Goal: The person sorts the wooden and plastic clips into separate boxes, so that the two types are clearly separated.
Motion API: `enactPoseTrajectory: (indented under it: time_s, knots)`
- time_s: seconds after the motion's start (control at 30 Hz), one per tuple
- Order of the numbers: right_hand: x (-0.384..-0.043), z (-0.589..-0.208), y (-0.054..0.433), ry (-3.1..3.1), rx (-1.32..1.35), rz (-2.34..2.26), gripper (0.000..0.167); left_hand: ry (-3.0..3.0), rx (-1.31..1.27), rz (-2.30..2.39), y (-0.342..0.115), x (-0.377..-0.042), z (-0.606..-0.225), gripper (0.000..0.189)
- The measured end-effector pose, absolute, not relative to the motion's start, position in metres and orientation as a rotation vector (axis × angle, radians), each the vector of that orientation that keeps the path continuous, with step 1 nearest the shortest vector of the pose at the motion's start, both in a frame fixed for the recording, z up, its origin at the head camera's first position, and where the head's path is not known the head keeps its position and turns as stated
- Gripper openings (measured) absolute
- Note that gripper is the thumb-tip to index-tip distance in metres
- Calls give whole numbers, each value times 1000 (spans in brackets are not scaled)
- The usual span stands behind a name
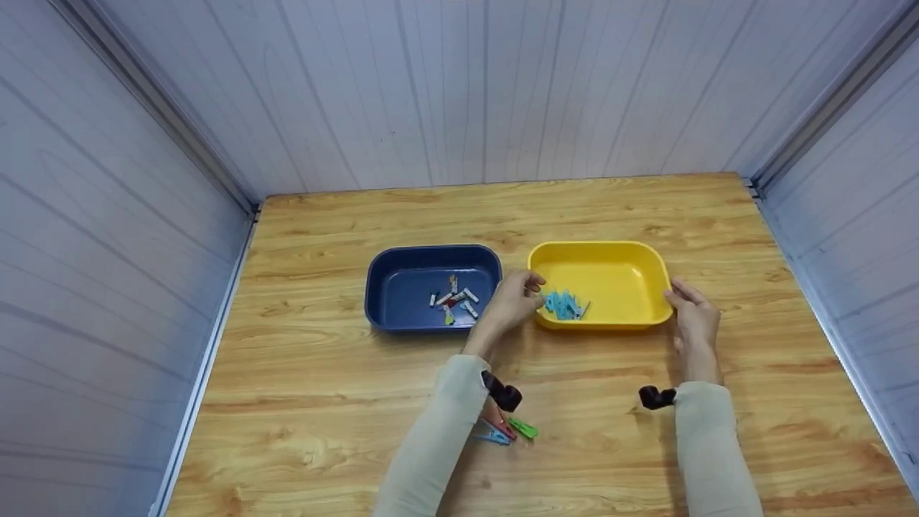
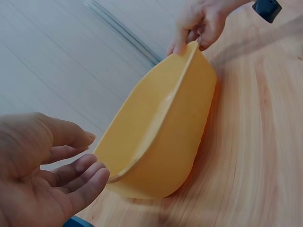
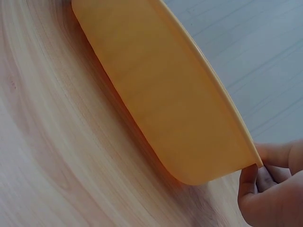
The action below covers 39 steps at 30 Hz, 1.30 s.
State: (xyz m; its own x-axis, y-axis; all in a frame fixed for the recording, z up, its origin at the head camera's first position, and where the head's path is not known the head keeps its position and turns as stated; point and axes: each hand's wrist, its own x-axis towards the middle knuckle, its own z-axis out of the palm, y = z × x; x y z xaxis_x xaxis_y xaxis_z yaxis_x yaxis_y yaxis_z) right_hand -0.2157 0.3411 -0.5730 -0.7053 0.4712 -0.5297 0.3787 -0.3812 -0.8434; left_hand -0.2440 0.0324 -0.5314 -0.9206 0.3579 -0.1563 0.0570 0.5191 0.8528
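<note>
A yellow plastic basin (image 1: 610, 283) stands on the wooden table, with a cluster of turquoise clothespins (image 1: 564, 305) in its front left corner. My right hand (image 1: 695, 319) pinches the rim at its right end; in the right wrist view the thumb and fingers (image 3: 251, 182) lie on either side of the edge. At the opposite end is my left hand (image 1: 511, 298), its fingers loosely bent and apart. In the left wrist view its fingertips (image 2: 102, 175) are right at the basin's rim, the thumb held off above it.
Left of the yellow basin stands a dark blue basin (image 1: 391, 287) with several small whitish and coloured clips (image 1: 452, 298) inside. Near my left forearm lie a green clothespin (image 1: 523, 429), a red clothespin (image 1: 500, 422) and a light blue clothespin (image 1: 494, 435). White panel walls enclose the table.
</note>
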Motion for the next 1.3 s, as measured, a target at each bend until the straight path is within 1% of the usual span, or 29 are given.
enactPoseTrajectory:
  time_s: [0.57,0.7,0.93,1.1,1.3]
  knots:
    - [-216,-573,341,-1610,-1185,2282,50,2430,539,1353,12,-213,-512,29]
    - [-216,-574,341,-1614,-1188,2278,49,2448,577,1346,6,-203,-514,29]
    - [-217,-574,340,-1602,-1169,2287,49,2440,569,1296,-3,-186,-519,22]
    - [-215,-574,340,-1718,-1176,2251,50,2469,593,1252,-8,-176,-521,22]
    - [-216,-574,339,-1726,-1177,2241,49,2475,693,1187,-13,-165,-526,23]
